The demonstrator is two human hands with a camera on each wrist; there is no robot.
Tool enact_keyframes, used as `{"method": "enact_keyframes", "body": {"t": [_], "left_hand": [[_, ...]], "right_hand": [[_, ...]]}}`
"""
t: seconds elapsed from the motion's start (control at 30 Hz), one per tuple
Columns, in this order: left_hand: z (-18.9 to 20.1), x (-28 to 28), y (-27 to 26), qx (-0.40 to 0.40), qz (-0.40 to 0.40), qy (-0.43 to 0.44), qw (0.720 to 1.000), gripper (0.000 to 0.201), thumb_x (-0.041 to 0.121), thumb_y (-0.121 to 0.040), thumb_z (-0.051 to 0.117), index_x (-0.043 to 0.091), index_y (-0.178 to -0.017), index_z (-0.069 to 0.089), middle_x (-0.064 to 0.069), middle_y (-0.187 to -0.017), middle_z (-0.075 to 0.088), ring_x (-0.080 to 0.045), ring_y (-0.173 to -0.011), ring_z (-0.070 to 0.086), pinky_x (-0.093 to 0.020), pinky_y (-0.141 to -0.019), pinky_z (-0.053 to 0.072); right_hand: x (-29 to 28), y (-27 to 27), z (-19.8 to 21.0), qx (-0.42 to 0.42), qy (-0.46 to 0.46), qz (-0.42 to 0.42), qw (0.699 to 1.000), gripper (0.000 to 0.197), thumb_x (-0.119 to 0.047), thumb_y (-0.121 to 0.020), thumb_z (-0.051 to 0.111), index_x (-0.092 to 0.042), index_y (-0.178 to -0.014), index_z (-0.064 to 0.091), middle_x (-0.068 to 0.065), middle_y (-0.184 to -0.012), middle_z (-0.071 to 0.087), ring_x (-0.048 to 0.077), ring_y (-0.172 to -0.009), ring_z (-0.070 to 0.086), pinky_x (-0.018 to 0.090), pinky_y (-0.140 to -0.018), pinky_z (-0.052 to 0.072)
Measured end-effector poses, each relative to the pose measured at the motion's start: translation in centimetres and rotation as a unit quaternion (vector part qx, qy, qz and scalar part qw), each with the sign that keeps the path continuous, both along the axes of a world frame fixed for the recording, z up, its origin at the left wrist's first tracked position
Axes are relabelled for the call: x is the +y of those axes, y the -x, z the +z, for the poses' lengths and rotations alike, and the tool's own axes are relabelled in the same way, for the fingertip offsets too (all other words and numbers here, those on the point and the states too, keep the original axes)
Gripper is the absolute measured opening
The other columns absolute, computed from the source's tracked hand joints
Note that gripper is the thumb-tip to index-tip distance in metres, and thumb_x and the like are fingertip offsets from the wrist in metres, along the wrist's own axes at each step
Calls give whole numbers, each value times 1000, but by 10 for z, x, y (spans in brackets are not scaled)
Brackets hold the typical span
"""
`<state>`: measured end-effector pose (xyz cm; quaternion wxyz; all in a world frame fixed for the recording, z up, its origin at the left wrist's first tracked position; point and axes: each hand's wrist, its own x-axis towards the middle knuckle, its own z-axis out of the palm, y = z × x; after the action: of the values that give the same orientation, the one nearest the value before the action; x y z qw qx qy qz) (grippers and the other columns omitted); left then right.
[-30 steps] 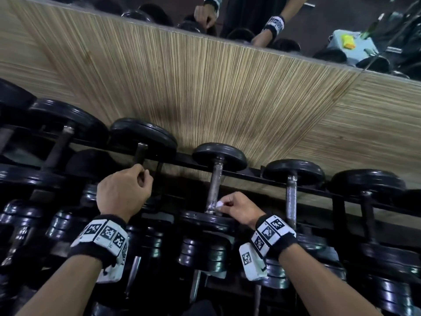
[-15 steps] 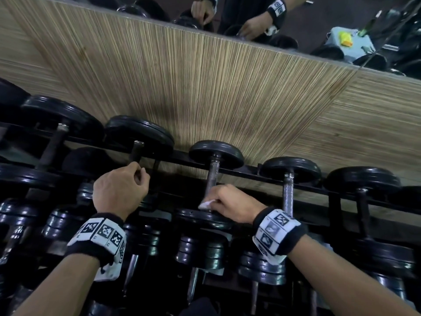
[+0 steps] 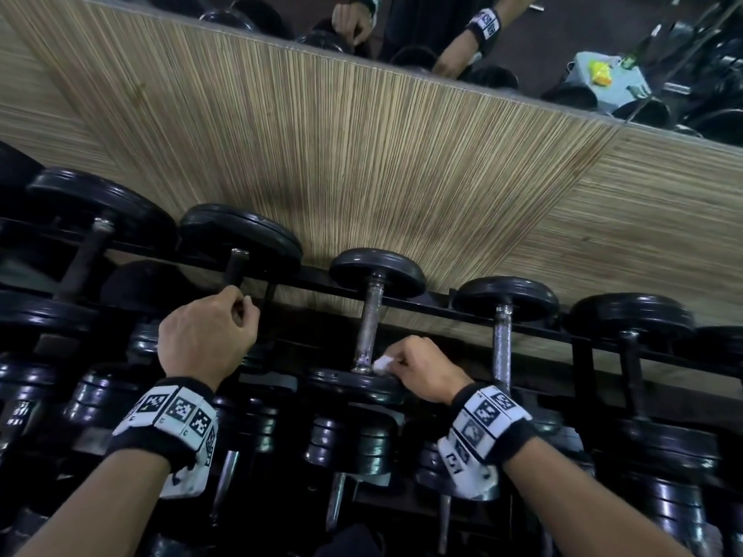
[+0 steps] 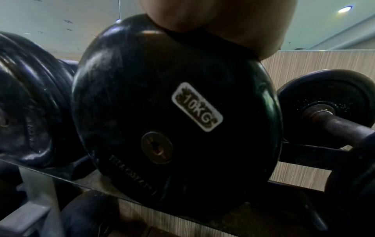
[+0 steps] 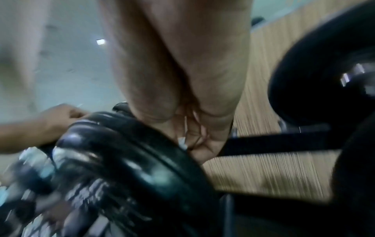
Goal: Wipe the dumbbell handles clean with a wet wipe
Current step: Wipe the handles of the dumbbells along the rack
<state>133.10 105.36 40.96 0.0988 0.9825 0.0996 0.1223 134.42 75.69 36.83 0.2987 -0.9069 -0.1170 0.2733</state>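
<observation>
So the right hand (image 3: 422,369) is down at the near end of one dumbbell handle (image 3: 372,323), pinching a small balled-up white wipe (image 3: 382,363) between its curled fingers. The wipe sits right beside the bottom of that metal handle, just above the near black plate (image 3: 354,385); can't quite tell if it's actually touching the bar. The handle looks scuffed and a bit shiny near the bottom.

The left hand (image 3: 205,339) is one dumbbell over, fist clenched round the darker handle (image 3: 235,269) of the neighbouring weight. From the left wrist camera you mostly get the face of that weight's plate with a "10KG" sticker (image 4: 197,107) on it.

All the dumbbells sit in a row on a black rack (image 3: 442,309) against a striped wood-look wall panel (image 3: 362,154). The right wrist view is really blurry, just fingers and a sliver of white over a plate edge.
</observation>
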Motion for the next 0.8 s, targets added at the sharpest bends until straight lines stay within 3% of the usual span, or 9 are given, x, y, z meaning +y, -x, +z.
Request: {"method": "enact_keyframes", "body": {"t": [0.1,0.2,0.33,0.47,0.57,0.63,0.7,0.8], "left_hand": [[1,0,1,2,-3,0,1000,26,30,-89,64,15,-68,61,-1,-48,51,-22,-44,40,-26,-49,27],[2,0,1,-1,-3,2,1000,26,29,-89,65,15,-67,61,-1,-48,51,-21,-44,38,-26,-49,26],[2,-1,1,-3,-1,5,1000,26,28,-88,66,15,-66,60,-1,-47,50,-21,-44,38,-26,-49,27],[1,-1,0,-3,3,5,1000,26,27,-88,66,14,-66,60,-1,-46,49,-21,-43,38,-26,-49,26],[1,-1,1,-2,1,5,1000,26,28,-88,66,14,-66,60,-1,-47,50,-21,-44,39,-26,-49,26],[1,-1,1,2,0,2,1000,26,28,-88,66,14,-67,61,-1,-48,52,-22,-44,39,-27,-50,25],[2,0,2,5,0,2,1000,26,27,-88,67,14,-67,61,-2,-48,53,-26,-45,45,-27,-51,26],[2,0,2,7,2,10,1000,25,27,-88,67,14,-67,61,-2,-48,52,-30,-46,51,-28,-51,29]], "right_hand": [[17,-10,-20,63,-58,-76,993,13,-10,-92,69,-10,-83,78,-6,-74,69,1,-69,60,19,-74,47],[20,-15,-26,87,-72,-63,992,11,-10,-93,68,-4,-91,78,2,-84,72,7,-78,59,22,-79,47],[5,-10,-16,85,-103,-67,989,13,-15,-91,72,-3,-88,78,9,-92,77,7,-80,65,28,-85,53],[-1,-3,10,48,-110,-1,993,21,-34,-91,73,-14,-92,79,3,-91,77,11,-87,71,33,-85,56],[23,-6,29,-48,-108,129,985,20,-28,-97,65,-13,-103,78,-3,-99,74,7,-92,66,20,-87,50],[37,-14,29,-94,-74,204,972,19,-17,-99,60,-11,-106,77,3,-99,71,12,-93,64,23,-89,47],[36,-19,24,-85,-47,221,970,19,-12,-98,60,-12,-106,76,4,-98,69,15,-91,64,27,-87,48],[17,-16,22,-76,-41,201,976,19,-12,-97,61,-16,-108,76,-6,-100,68,5,-89,61,9,-80,41]]}}
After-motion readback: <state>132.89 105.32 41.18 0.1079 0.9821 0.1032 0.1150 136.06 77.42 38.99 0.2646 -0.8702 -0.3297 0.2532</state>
